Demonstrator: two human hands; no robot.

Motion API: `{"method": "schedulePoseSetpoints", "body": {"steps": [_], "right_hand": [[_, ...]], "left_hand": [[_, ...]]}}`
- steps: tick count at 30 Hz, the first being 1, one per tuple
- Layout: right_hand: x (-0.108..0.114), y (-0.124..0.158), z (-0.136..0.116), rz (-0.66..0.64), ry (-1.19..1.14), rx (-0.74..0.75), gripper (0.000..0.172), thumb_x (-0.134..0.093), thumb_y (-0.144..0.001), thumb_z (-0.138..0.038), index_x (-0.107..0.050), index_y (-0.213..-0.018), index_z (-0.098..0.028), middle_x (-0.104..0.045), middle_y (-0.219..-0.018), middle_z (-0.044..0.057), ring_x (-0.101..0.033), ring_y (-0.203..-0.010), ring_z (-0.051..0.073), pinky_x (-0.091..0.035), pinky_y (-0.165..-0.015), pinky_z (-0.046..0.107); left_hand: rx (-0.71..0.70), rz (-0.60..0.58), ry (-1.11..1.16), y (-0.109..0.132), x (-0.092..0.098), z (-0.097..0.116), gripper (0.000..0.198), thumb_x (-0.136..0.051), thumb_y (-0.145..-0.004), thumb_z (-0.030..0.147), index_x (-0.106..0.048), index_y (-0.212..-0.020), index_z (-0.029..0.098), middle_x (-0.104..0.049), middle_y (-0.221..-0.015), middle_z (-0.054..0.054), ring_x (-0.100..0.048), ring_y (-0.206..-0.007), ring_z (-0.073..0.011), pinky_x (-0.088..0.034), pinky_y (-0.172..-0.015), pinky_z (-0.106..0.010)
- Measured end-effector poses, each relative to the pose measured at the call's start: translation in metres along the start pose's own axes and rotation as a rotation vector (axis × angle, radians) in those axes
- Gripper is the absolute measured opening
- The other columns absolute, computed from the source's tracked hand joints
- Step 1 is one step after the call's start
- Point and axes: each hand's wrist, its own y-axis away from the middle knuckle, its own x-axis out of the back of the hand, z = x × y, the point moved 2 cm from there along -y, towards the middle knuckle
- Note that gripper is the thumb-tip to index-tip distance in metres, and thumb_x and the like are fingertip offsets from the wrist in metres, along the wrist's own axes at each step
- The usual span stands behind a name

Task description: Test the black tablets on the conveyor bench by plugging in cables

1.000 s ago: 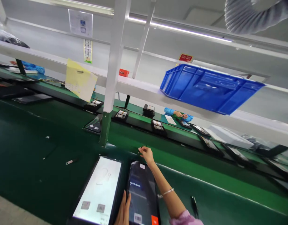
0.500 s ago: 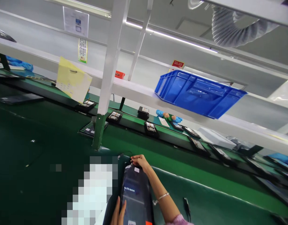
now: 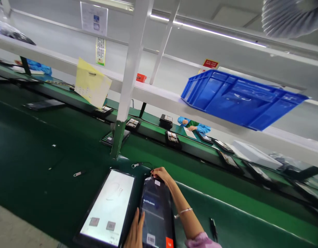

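A dark tablet [image 3: 159, 213] reading "No OTG devices" lies in front of me, with a white label and an orange corner mark. My left hand [image 3: 134, 230] holds its left edge, fingers pointing up along the side. At its top edge, my right hand [image 3: 161, 174] pinches the end of a thin black cable [image 3: 147, 163]; the plug is hidden by the fingers. A small metal piece with a ring [image 3: 135, 165] sits at the cable's other end. Left of my left hand lies a second tablet [image 3: 109, 203] with a lit white screen and faint drawn lines.
A USB stick [image 3: 78, 174] lies left on the green bench [image 3: 58, 199], a black cable connector [image 3: 213, 225] right. Ahead, several opened devices [image 3: 172, 137] line a green track. A blue crate [image 3: 241, 98] rests on the white shelf. Beyond, a co-worker's blue sleeves [image 3: 203, 128] show.
The view has shifted, bringing the USB stick and the whole lit tablet into sight. Both my hands stay on the dark tablet and cable. The co-worker's hands across the track have moved.
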Motion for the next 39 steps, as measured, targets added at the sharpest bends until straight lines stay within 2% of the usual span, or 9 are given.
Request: {"method": "schedulePoseSetpoints", "body": {"steps": [4,7,11,14,16,20,29,34,39], "right_hand": [[-0.004,-0.001,-0.001,0.020,0.059,0.077,0.011,-0.069,-0.074,-0.015,-0.068,-0.064,-0.014,-0.059,-0.057,-0.002,-0.056,-0.057,0.015,-0.041,-0.058,0.023],[0.007,0.016,0.006,0.152,0.082,0.153,0.020,-0.074,-0.065,-0.036,-0.069,-0.063,-0.017,-0.067,-0.067,0.002,-0.066,-0.076,0.025,-0.049,-0.072,0.029],[0.041,0.063,0.039,0.467,0.063,0.184,0.061,-0.054,-0.065,-0.070,-0.073,-0.091,-0.018,-0.072,-0.109,0.012,-0.063,-0.111,0.035,-0.045,-0.100,0.040],[0.063,0.094,0.075,0.653,0.050,0.077,0.078,-0.043,-0.061,-0.075,-0.070,-0.099,-0.012,-0.070,-0.107,0.022,-0.062,-0.110,0.044,-0.044,-0.100,0.051],[0.070,0.102,0.096,0.693,0.020,0.061,0.079,-0.043,-0.060,-0.073,-0.069,-0.103,-0.011,-0.071,-0.101,0.020,-0.065,-0.103,0.043,-0.048,-0.094,0.050],[0.070,0.097,0.120,0.708,-0.034,0.132,0.072,-0.047,-0.065,-0.070,-0.070,-0.105,-0.015,-0.073,-0.097,0.014,-0.068,-0.097,0.038,-0.051,-0.089,0.045],[0.069,0.089,0.125,0.722,-0.086,0.179,0.075,-0.047,-0.071,-0.073,-0.070,-0.109,-0.012,-0.072,-0.093,0.012,-0.069,-0.089,0.034,-0.053,-0.083,0.040],[0.066,0.092,0.120,0.696,-0.120,0.194,0.078,-0.048,-0.072,-0.072,-0.068,-0.112,-0.009,-0.071,-0.093,0.013,-0.068,-0.086,0.033,-0.052,-0.082,0.039],[0.066,0.092,0.122,0.712,-0.161,0.214,0.076,-0.048,-0.074,-0.072,-0.068,-0.111,-0.009,-0.071,-0.090,0.013,-0.068,-0.084,0.032,-0.053,-0.079,0.038]], "left_hand": [[0.054,-0.098,0.055,0.001,-0.001,0.006,0.078,-0.048,-0.092,0.009,-0.013,-0.157,0.036,-0.033,-0.160,-0.003,-0.040,-0.142,-0.0243,-0.048,-0.112,-0.033],[0.103,-0.181,0.173,-0.005,0.017,0.001,0.067,-0.046,-0.093,0.013,-0.030,-0.157,0.026,-0.035,-0.158,-0.008,-0.038,-0.144,-0.0235,-0.040,-0.117,-0.032],[0.040,-0.194,0.226,-0.045,0.080,-0.037,0.062,-0.051,-0.095,0.032,-0.035,-0.155,0.031,-0.031,-0.162,-0.004,-0.029,-0.149,-0.0261,-0.038,-0.119,-0.043],[0.141,-0.176,-0.058,-0.091,0.130,-0.080,0.054,-0.040,-0.100,0.043,-0.043,-0.151,0.027,-0.031,-0.162,-0.009,-0.027,-0.150,-0.0316,-0.035,-0.119,-0.050],[0.214,-0.216,-0.224,-0.119,0.148,-0.100,0.059,-0.038,-0.100,0.047,-0.039,-0.154,0.023,-0.041,-0.153,-0.017,-0.037,-0.144,-0.0369,-0.037,-0.116,-0.053],[0.210,-0.256,-0.328,-0.151,0.147,-0.109,0.061,-0.035,-0.099,0.045,-0.036,-0.155,0.021,-0.061,-0.121,-0.019,-0.058,-0.113,-0.0378,-0.046,-0.100,-0.052],[0.175,-0.268,-0.381,-0.163,0.140,-0.118,0.059,-0.029,-0.097,0.047,-0.039,-0.153,0.032,-0.055,-0.114,-0.016,-0.053,-0.106,-0.0365,-0.043,-0.095,-0.051],[0.183,-0.256,-0.242,-0.168,0.148,-0.127,0.063,-0.034,-0.091,0.055,-0.054,-0.144,0.028,-0.057,-0.110,-0.016,-0.053,-0.100,-0.0379,-0.042,-0.095,-0.059],[0.276,-0.173,0.080,-0.156,0.162,-0.141,0.073,-0.033,-0.094,0.062,-0.037,-0.154,0.020,-0.063,-0.119,-0.011,-0.057,-0.116,-0.0291,-0.038,-0.112,-0.051]]}}
